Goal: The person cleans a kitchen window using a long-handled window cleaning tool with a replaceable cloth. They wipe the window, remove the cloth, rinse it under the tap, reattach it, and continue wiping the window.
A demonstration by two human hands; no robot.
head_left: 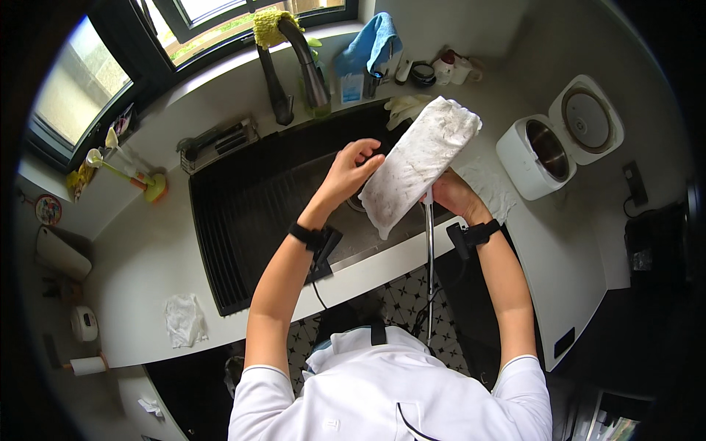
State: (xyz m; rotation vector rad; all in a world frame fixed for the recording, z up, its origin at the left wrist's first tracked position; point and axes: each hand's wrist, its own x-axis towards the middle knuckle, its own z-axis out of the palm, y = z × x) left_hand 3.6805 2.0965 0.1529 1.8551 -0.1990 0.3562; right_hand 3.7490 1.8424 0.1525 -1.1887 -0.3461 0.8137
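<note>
A flat mop with a soiled white pad (419,162) is raised over the near right part of the dark sink (257,220), its pad side up. Its metal pole (430,272) runs down toward my body. My right hand (452,192) grips the mop just beneath the head, close to where the pole joins; the pad hides some of its fingers. Beside the pad's left edge is my left hand (351,170), fingers bent and apart, holding nothing that I can see. Whether its fingertips touch the pad I cannot tell.
A white rice cooker (537,158) stands lid up on the right counter. A dark faucet (312,77) with a yellow cloth rises behind the sink. Crumpled white cloths lie on the counter (132,279) at left and right. Bottles and a blue cloth (375,44) line the back.
</note>
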